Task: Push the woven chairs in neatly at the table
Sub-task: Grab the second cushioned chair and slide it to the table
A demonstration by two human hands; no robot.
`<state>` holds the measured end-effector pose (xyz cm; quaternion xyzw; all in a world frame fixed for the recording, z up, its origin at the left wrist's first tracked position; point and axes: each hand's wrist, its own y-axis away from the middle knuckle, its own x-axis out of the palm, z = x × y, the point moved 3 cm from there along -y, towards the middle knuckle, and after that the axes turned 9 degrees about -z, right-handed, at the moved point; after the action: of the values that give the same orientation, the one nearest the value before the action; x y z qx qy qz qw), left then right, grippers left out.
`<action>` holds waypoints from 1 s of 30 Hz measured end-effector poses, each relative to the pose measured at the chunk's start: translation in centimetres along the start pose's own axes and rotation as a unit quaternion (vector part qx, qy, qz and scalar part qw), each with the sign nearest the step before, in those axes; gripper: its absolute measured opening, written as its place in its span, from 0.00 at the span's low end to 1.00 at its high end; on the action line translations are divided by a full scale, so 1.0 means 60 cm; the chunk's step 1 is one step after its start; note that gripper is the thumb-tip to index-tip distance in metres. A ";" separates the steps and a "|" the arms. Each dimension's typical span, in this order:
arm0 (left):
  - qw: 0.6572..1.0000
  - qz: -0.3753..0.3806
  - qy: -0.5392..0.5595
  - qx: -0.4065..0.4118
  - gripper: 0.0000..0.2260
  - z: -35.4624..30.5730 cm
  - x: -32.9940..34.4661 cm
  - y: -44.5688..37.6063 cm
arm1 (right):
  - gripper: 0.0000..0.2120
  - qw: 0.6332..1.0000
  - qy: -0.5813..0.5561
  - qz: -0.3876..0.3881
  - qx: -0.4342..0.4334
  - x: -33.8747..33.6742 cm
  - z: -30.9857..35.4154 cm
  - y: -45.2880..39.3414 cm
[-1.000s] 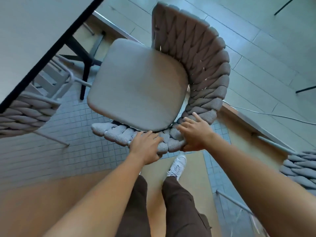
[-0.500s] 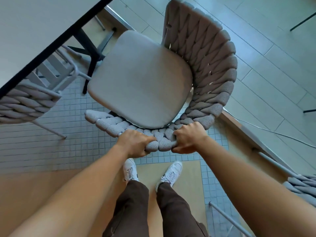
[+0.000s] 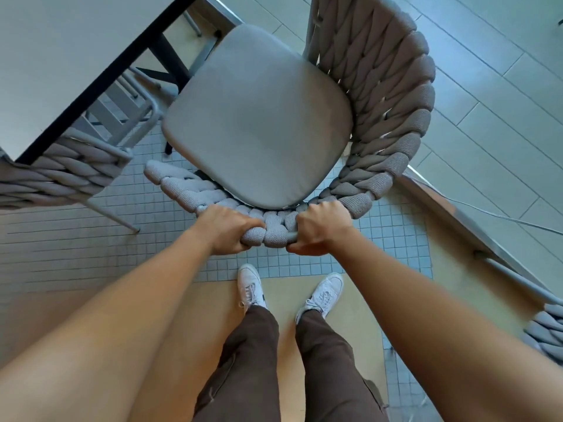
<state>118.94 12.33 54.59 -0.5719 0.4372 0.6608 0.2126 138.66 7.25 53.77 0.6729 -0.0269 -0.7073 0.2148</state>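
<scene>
Pale surface (image 3: 54,56) upper left, dark edge running diagonally. Woven chair (image 3: 259,117) angled beside it, seat corner just short of that edge, not yet tucked under. Second woven chair (image 3: 58,172) already pushed in at left. Likely moderately heavy on a stiff metal frame; rope wrap soft, grippy, not fragile. Best held on the top back rail. Left hand (image 3: 227,229) and right hand (image 3: 321,229) closed around that rail, side by side, chair directly ahead of both.

Three woven chairs (image 3: 380,102), one table (image 3: 61,56)
</scene>
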 end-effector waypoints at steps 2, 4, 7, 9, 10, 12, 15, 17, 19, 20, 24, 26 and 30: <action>1.000 0.005 0.009 -0.025 0.21 -0.008 -0.004 -0.005 | 0.25 1.000 -0.001 -0.002 -0.010 -0.005 -0.001 -0.007; 0.996 -0.014 0.056 -0.062 0.23 -0.040 -0.010 -0.017 | 0.26 0.999 -0.013 0.010 -0.028 -0.008 -0.016 -0.004; 0.988 -0.059 0.101 -0.104 0.27 -0.116 -0.014 -0.043 | 0.28 0.996 -0.004 0.017 -0.086 -0.016 -0.056 0.013; 0.982 -0.070 0.094 -0.146 0.27 -0.150 -0.012 -0.062 | 0.26 0.992 0.034 0.012 -0.120 -0.025 -0.093 0.025; 0.979 -0.077 0.088 -0.169 0.25 -0.159 -0.011 -0.068 | 0.24 0.990 0.044 0.006 -0.131 -0.031 -0.111 0.031; 0.974 -0.094 0.071 -0.192 0.22 -0.164 -0.012 -0.072 | 0.23 0.987 0.055 -0.021 -0.147 -0.040 -0.142 0.039; 0.977 -0.125 0.036 -0.170 0.19 -0.157 -0.009 -0.073 | 0.22 0.983 0.100 -0.030 -0.153 -0.047 -0.157 0.028; 0.979 -0.137 0.035 -0.144 0.18 -0.148 -0.004 -0.073 | 0.21 0.981 0.112 -0.009 -0.157 -0.044 -0.149 0.017; 0.981 -0.134 0.047 -0.135 0.17 -0.140 -0.006 -0.067 | 0.22 0.980 0.121 0.000 -0.158 -0.040 -0.142 0.012; 0.980 -0.134 0.058 -0.137 0.16 -0.134 -0.007 -0.064 | 0.24 0.981 0.122 0.003 -0.154 -0.039 -0.140 0.007; 0.976 -0.140 0.072 -0.149 0.16 -0.097 -0.018 -0.051 | 0.27 0.982 0.119 -0.008 -0.148 -0.036 -0.118 -0.021; 0.976 -0.138 0.079 -0.151 0.17 -0.083 -0.021 -0.046 | 0.27 0.982 0.116 -0.019 -0.145 -0.037 -0.108 -0.031; 0.975 -0.145 0.092 -0.144 0.17 -0.075 -0.025 -0.039 | 0.27 0.985 0.110 -0.033 -0.131 -0.032 -0.105 -0.035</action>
<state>123.69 10.20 55.38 -0.7120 0.2671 0.6237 0.1809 144.16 11.40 54.28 0.7134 0.1122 -0.6328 0.2796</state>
